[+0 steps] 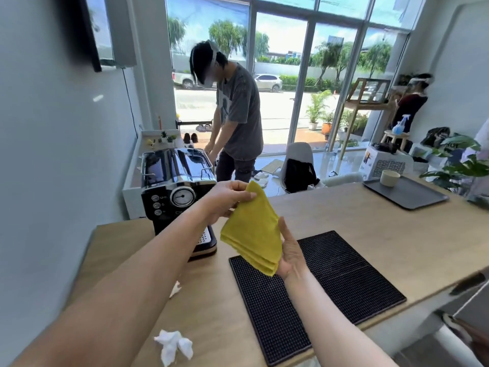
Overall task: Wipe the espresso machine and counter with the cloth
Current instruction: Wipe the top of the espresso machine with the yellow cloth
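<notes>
I see the yellow cloth (251, 231), folded, held up at the middle of the frame above the desk (370, 229), just right of the espresso machine (174, 186). My left hand (227, 197) has its grip clamped on the cloth's top corner. My right hand (291, 250) backs the lower edge, thumb straight. Its fingers are hidden, so I cannot tell that grip.

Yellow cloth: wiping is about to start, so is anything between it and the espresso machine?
Nothing visible. The yellow cloth, pinched by the left hand, resting against the right hand, is just right of the espresso machine.
</notes>
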Tool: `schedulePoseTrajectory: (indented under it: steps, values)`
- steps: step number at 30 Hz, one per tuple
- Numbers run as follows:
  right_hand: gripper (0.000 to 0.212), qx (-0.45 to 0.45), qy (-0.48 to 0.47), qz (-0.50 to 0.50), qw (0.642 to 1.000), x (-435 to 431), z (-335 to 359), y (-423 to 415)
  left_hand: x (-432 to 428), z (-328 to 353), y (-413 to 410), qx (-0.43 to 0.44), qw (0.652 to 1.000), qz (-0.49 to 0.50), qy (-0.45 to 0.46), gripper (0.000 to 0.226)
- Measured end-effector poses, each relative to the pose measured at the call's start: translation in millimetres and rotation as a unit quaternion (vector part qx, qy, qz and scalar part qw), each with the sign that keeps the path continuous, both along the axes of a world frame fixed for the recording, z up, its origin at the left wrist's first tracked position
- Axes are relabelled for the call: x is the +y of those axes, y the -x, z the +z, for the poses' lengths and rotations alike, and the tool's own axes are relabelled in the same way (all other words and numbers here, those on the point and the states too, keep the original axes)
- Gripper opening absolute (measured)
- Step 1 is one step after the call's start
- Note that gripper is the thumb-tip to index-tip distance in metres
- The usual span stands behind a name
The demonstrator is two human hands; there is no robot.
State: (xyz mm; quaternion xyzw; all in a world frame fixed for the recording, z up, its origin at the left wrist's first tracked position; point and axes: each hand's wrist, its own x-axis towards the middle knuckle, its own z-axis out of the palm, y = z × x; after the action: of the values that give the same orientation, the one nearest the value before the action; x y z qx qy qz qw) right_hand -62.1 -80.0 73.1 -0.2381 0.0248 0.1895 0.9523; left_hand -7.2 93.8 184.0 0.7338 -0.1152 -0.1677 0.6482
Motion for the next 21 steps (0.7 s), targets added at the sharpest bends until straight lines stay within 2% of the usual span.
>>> schedulePoseTrajectory:
  steps: [3,6,8,11,14,16,18,21]
  values:
    - [0.089,0.006,-0.03,0.005,1.0,31,15,0,16,21,4,-0.045,0.999,0.023,-0.013,0.022]
    - [0.104,-0.005,-0.015,0.033,0.999,55,21,2,30,34,6,-0.11,0.991,0.032,-0.063,0.015]
    - [0.107,-0.029,0.006,0.049,0.998,67,29,2,41,40,3,-0.14,0.985,0.041,-0.092,0.011]
    - [0.106,-0.052,0.046,0.02,0.997,76,45,-8,59,46,-6,-0.178,0.973,0.081,-0.119,0.008]
    - [0.088,-0.088,0.095,-0.007,0.992,80,71,-21,80,50,-17,-0.2,0.965,0.107,-0.134,0.009]
    - [0.058,-0.098,0.12,-0.023,0.988,80,87,-35,97,53,-27,-0.217,0.955,0.147,-0.139,0.007]
    - [0.036,-0.098,0.145,-0.034,0.984,74,102,-56,120,56,-40,-0.223,0.937,0.227,-0.144,0.008]
    - [0.03,-0.071,0.214,-0.058,0.973,72,126,-96,163,55,-66,-0.171,0.907,0.368,-0.114,0.014]
